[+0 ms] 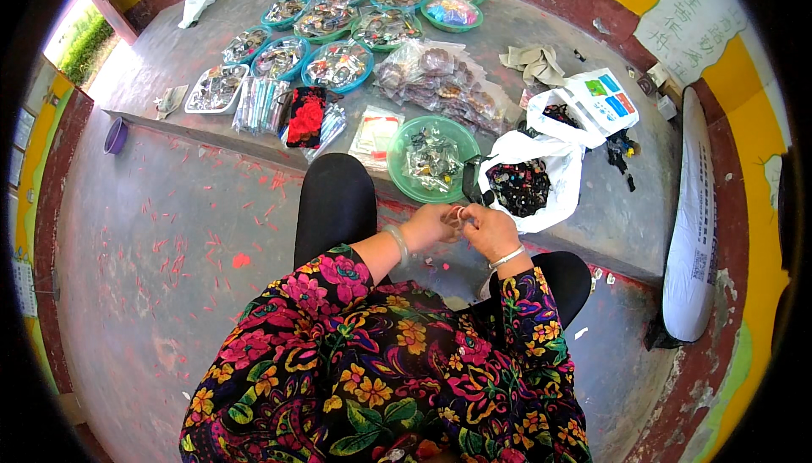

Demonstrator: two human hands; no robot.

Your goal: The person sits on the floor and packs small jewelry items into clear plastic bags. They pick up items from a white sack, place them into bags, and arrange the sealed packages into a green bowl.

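Observation:
My left hand and my right hand meet above my lap, fingers closed in a pinch. Between the fingertips is a small pale, reddish loop-like thing, too small to name. A green plastic basin stands just beyond my left hand, with small clear packets of metallic-looking pieces inside. Nearest my right hand is an open white bag filled with dark, bead-like small pieces. A dark object sits between basin and bag.
The raised concrete platform carries several basins of packets, a pile of clear bags, a red-and-black cloth item and a second white bag. A purple bowl is at far left. Red scraps litter the floor.

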